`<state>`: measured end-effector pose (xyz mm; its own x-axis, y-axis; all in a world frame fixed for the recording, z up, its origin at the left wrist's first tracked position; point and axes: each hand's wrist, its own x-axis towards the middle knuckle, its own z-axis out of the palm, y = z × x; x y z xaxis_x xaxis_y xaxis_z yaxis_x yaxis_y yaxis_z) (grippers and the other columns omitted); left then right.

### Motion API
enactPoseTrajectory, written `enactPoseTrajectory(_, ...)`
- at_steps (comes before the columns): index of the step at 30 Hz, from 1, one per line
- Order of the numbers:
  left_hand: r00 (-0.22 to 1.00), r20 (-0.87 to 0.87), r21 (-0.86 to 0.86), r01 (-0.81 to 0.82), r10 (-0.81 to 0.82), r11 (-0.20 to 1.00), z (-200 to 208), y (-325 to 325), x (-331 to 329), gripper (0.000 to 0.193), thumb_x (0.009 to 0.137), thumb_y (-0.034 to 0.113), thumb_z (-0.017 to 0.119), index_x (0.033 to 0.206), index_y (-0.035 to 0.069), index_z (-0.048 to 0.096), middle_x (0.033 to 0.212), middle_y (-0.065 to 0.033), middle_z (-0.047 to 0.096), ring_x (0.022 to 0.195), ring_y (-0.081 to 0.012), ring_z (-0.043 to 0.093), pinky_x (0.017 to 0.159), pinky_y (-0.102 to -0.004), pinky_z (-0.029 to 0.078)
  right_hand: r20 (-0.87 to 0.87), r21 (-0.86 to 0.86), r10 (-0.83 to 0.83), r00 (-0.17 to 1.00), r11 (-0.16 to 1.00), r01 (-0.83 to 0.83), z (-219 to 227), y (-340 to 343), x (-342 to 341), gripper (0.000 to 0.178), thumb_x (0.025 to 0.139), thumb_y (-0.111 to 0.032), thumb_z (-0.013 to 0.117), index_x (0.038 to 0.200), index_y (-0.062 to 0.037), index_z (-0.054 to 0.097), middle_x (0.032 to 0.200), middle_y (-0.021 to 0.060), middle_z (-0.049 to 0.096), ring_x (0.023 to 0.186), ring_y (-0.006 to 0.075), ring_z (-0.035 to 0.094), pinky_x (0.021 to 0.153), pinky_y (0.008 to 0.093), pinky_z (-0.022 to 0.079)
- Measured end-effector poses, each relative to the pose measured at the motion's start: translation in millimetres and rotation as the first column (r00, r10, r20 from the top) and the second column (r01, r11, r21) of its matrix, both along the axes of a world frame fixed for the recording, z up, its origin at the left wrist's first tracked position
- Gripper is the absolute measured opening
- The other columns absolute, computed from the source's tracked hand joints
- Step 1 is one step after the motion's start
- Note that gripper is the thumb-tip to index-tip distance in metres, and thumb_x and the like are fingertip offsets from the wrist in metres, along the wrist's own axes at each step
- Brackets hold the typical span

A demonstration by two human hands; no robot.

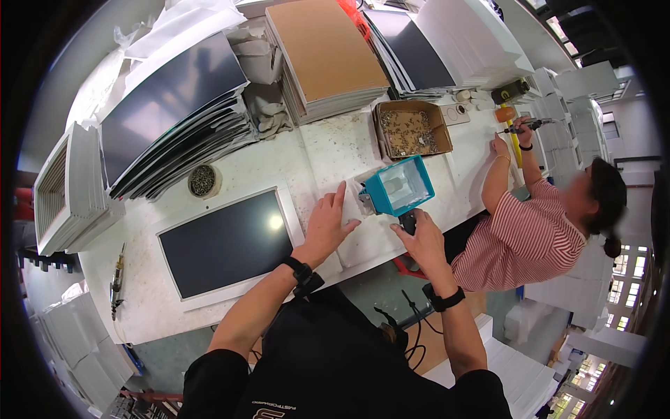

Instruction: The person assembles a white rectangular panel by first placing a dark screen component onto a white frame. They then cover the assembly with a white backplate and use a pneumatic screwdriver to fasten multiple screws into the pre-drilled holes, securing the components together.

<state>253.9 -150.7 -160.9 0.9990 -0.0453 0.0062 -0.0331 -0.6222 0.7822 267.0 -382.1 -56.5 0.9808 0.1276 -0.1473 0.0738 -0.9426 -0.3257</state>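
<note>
Out over the white table, my left hand is open, its fingers apart and nothing in them. To its left a dark flat panel in a white frame lies on the table. My right hand is closed round the black handle of a teal box-shaped tool. The tool has an open, pale inside and metal parts on its left side; its exact kind I cannot make out. Just beyond it sits a cardboard box of small metal pieces.
A round tub of screws stands beyond the panel. Stacked dark panels and brown boards line the far side. A screwdriver-like tool lies at the left. At right, a person in a striped shirt holds a power screwdriver.
</note>
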Motion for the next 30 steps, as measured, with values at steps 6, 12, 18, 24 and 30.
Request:
enactPoseTrajectory(6,0.997,0.073,0.125,-0.025,0.016,0.992,-16,-23,16,0.093,0.079,0.036,0.086,0.157,0.015,0.040,0.119,-0.0138,0.061,0.106,-0.0338,0.058,0.089,-0.0460,0.048,-0.011,0.186,-0.068,0.998,0.980,0.069,-31,-3,9,0.034,0.094,-0.026,0.071,0.102,0.0059,0.062,0.079,0.0312,0.069,0.080,0.0502,0.069,0.070,0.0546,0.054)
enactPoseTrajectory(12,0.996,0.078,0.206,-0.050,0.035,0.977,-14,-28,15,0.091,0.078,0.042,0.083,0.155,0.014,0.043,0.119,-0.0129,0.062,0.107,-0.0327,0.058,0.089,-0.0469,0.046,0.070,0.324,-0.084,0.994,0.944,0.057,-15,-7,9,0.031,0.094,-0.018,0.070,0.108,0.0080,0.062,0.080,0.0306,0.069,0.082,0.0508,0.068,0.066,0.0499,0.053)
enactPoseTrajectory(18,0.999,-0.024,0.234,0.044,-0.040,0.971,-14,-17,3,0.070,0.085,0.039,0.077,0.143,0.008,0.053,0.124,-0.0161,0.063,0.112,-0.0349,0.058,0.091,-0.0479,0.046,-0.020,0.417,0.113,0.993,0.904,-0.095,39,13,13,0.026,0.088,-0.015,0.071,0.095,0.0100,0.067,0.068,0.0199,0.067,0.056,0.0238,0.064,0.058,0.0360,0.049)
enactPoseTrajectory(24,0.986,-0.165,-0.156,-0.008,-0.018,0.988,35,55,-103,0.035,0.092,0.020,0.071,0.122,0.003,0.066,0.102,-0.0184,0.069,0.106,-0.0356,0.063,0.089,-0.0463,0.050,-0.051,0.351,0.517,0.854,0.810,-0.470,42,79,19,0.019,0.078,-0.012,0.077,0.087,0.0040,0.071,0.075,0.0246,0.068,0.067,0.0400,0.069,0.062,0.0423,0.053)
enactPoseTrajectory(30,0.825,0.171,0.075,-0.556,0.538,0.828,37,195,-219,0.038,0.094,0.010,0.067,0.132,0.005,0.063,0.111,-0.0155,0.067,0.104,-0.0338,0.062,0.091,-0.0433,0.049,-0.137,0.048,0.667,0.732,0.743,-0.668,18,140,43,0.015,0.075,-0.010,0.074,0.075,0.0027,0.065,0.073,0.0269,0.064,0.069,0.0469,0.065,0.063,0.0518,0.052)
